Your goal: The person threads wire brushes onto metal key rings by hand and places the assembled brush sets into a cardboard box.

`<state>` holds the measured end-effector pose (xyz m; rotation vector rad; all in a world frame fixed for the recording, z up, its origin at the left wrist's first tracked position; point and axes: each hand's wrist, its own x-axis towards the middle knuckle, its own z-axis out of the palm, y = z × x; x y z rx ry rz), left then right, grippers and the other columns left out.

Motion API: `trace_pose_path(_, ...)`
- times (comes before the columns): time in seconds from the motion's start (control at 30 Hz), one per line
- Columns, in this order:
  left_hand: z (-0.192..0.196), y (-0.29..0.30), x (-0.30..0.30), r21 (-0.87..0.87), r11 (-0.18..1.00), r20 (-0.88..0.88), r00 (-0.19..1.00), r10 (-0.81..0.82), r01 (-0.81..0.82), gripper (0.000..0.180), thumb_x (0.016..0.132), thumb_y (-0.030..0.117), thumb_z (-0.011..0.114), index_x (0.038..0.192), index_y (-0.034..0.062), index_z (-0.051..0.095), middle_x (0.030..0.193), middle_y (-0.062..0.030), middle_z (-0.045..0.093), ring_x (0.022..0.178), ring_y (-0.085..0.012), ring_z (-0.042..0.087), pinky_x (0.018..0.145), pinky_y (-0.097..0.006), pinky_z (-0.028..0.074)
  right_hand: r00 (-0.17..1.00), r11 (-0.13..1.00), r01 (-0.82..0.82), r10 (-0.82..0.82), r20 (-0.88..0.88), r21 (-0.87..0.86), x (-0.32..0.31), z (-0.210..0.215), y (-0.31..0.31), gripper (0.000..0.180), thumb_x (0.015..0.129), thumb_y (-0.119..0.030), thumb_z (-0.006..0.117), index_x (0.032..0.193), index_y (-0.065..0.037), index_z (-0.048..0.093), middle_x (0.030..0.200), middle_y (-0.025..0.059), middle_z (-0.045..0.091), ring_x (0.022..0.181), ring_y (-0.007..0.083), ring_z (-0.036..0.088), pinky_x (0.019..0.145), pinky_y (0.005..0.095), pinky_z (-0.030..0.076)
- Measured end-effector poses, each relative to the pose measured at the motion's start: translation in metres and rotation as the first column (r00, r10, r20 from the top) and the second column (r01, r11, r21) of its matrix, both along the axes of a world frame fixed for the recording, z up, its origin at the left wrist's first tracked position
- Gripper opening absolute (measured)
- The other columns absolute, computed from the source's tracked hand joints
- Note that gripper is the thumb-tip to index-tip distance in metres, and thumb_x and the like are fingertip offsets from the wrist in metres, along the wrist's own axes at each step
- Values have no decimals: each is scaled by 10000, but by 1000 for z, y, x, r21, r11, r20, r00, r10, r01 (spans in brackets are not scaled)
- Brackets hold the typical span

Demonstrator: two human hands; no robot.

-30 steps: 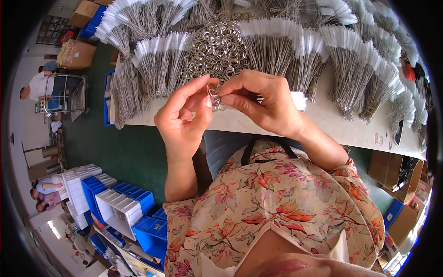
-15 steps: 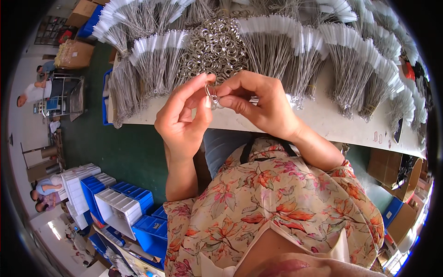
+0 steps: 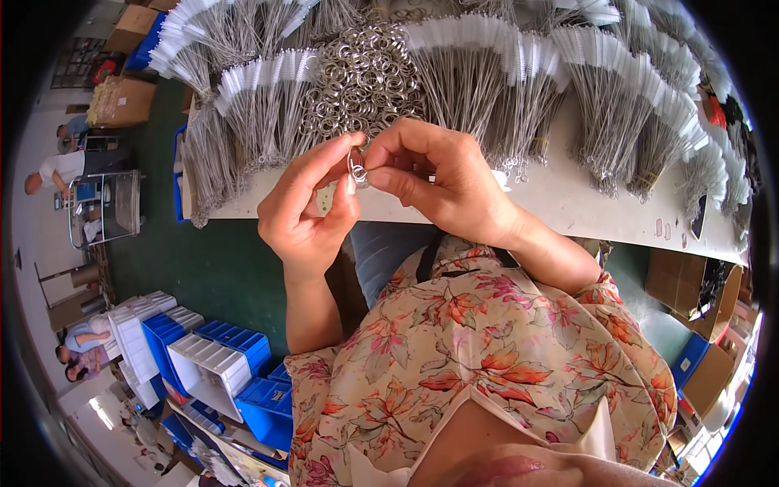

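Observation:
Above the table's front edge, my left hand [image 3: 304, 207] pinches a metal split ring [image 3: 356, 166] between thumb and fingertips. My right hand [image 3: 442, 174] meets it from the other side, thumb and forefinger closed at the ring's edge. A smaller loop seems to hang at the ring's lower part, too small to make out well. Just beyond my hands lies a heap of loose metal rings [image 3: 365, 77]. On both sides of the heap, bundles of thin wire brushes [image 3: 462, 73] with white bristle ends lie on the pale table [image 3: 560, 207].
Stacked blue and white plastic bins [image 3: 215, 361] stand on the green floor at the lower left. A wheeled metal cart [image 3: 105, 207] with a person [image 3: 61, 170] beside it is at the far left. Cardboard boxes [image 3: 686, 288] sit under the table at the right.
Both hands have shifted slightly left in the picture, still together at the ring. The table and brushes have also shifted a little left.

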<state>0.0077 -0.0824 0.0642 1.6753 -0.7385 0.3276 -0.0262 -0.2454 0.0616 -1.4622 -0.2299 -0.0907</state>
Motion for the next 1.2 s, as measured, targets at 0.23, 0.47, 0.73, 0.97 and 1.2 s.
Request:
trace_pose_path(0.23, 4, 5, -1, 88, 996, 43, 998, -34, 31, 312, 716, -111, 589, 1024, -69, 604, 957, -160, 637, 803, -181, 646, 709, -250, 519, 978, 967, -105, 143, -155, 232, 3, -3, -2, 105, 881, -101, 548, 922, -5, 538, 735, 0, 549, 592, 39, 498, 508, 196, 440)
trace_pose_path(0.47, 6, 5, -4, 47, 997, -74, 996, -53, 56, 319, 738, -104, 595, 1056, -85, 578, 992, -167, 621, 838, -193, 644, 738, -257, 520, 964, 966, -159, 197, -178, 205, 2, 1, -4, 160, 912, -148, 521, 971, 1, 512, 761, 17, 528, 584, 53, 482, 506, 184, 410)
trace_pose_path(0.73, 7, 5, -3, 60, 994, -101, 992, -80, 87, 319, 735, -118, 588, 1052, -86, 577, 984, -162, 621, 837, -191, 643, 744, -259, 522, 973, 958, -159, 193, -127, 239, 3, -8, -3, 86, 878, -100, 564, 897, -18, 554, 753, -8, 549, 592, 34, 496, 498, 184, 433)
trace_pose_path(0.97, 1, 5, -4, 39, 994, -121, 988, -92, 97, 320, 730, -110, 589, 1049, -79, 583, 980, -163, 626, 827, -183, 635, 729, -263, 526, 958, 947, -245, 270, -100, 206, 10, -12, -13, 89, 844, -87, 609, 846, -1, 589, 764, 25, 598, 594, 59, 529, 522, 201, 445)
trace_pose_path(1.2, -6, 2, -3, 109, 994, 186, 981, -50, 30, 292, 724, -80, 595, 1017, -77, 593, 969, -172, 636, 837, -210, 640, 703, -277, 529, 908, 945, -300, 324, -266, 128, 12, 8, -25, 110, 808, -129, 640, 822, -20, 648, 693, 13, 614, 566, 57, 544, 488, 187, 406)
